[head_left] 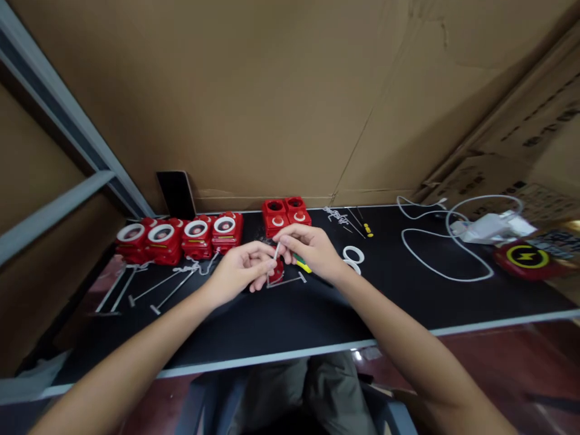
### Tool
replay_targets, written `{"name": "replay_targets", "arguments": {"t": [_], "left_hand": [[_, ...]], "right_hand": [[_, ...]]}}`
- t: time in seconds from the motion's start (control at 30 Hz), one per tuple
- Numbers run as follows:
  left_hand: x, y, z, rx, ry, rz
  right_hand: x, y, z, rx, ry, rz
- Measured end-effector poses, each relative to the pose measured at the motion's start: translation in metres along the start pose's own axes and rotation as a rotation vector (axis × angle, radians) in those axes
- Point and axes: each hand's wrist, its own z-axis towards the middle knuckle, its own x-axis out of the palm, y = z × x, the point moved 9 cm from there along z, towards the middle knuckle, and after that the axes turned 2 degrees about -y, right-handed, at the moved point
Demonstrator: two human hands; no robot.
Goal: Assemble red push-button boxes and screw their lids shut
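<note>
Red units with white rings [179,237]: four stacks in a row, far left, seemingly finished.
Metal rods [149,290]: loose on the black table [408,302], near left, apparently unused.
Left hand [236,273]: fingers curled around a small red part [277,273], centre.
Right hand [315,249]: pinching a thin metal pin [276,251] above that part.
Red pair [286,216]: far centre, probably waiting.
Loose white rings [353,257]: just right of the hands.

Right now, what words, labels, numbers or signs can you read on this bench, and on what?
Lightning bolt in a yellow ring, no words: red disc, far right.
Black print on cardboard boxes: too blurred to read.
Yellow strips on red housings: too small to read.
Small red part and pinched metal pin: no text visible.
</note>
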Motion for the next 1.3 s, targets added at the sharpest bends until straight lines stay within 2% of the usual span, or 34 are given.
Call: {"name": "replay_targets", "arguments": {"t": [0.07,0.17,0.23,0.33,0.4,0.57,0.7,0.83,1.0,1.17,1.23,1.3], "left_hand": [[0.003,-0.002,0.002,-0.017,0.061,0.018],[0.003,-0.011,0.002,0.049,0.131,0.049],[-0.004,-0.017,0.002,0.116,0.078,0.057],[-0.021,-0.025,0.000,0.236,-0.104,0.075],[-0.026,-0.026,-0.003,0.283,-0.177,0.124],[-0.022,-0.023,-0.006,0.267,-0.174,0.164],[-0.021,-0.023,-0.007,0.260,-0.176,0.097],[-0.018,-0.019,-0.006,0.234,-0.153,0.032],[-0.015,-0.015,-0.004,0.207,-0.111,-0.043],[-0.013,-0.016,-0.005,0.225,-0.119,0.023],[-0.012,-0.015,-0.005,0.218,-0.112,0.048],[-0.010,-0.015,-0.004,0.206,-0.093,0.060]], "right_hand": [[-0.006,-0.003,0.001,-0.021,-0.038,-0.050],[-0.010,-0.004,0.001,-0.077,-0.075,-0.159],[-0.008,-0.001,-0.001,-0.123,-0.077,-0.248],[0.004,0.010,-0.009,-0.232,-0.059,-0.399],[0.014,0.022,-0.016,-0.346,-0.051,-0.500],[0.031,0.045,-0.033,-0.616,-0.044,-0.709],[0.033,0.054,-0.039,-0.717,-0.046,-0.823],[0.036,0.058,-0.043,-0.753,-0.029,-0.880],[0.036,0.057,-0.041,-0.724,-0.024,-0.917],[0.037,0.058,-0.043,-0.733,0.076,-0.914],[0.029,0.062,-0.042,-0.706,0.054,-0.882],[0.014,0.067,-0.038,-0.649,-0.040,-0.809]]}}
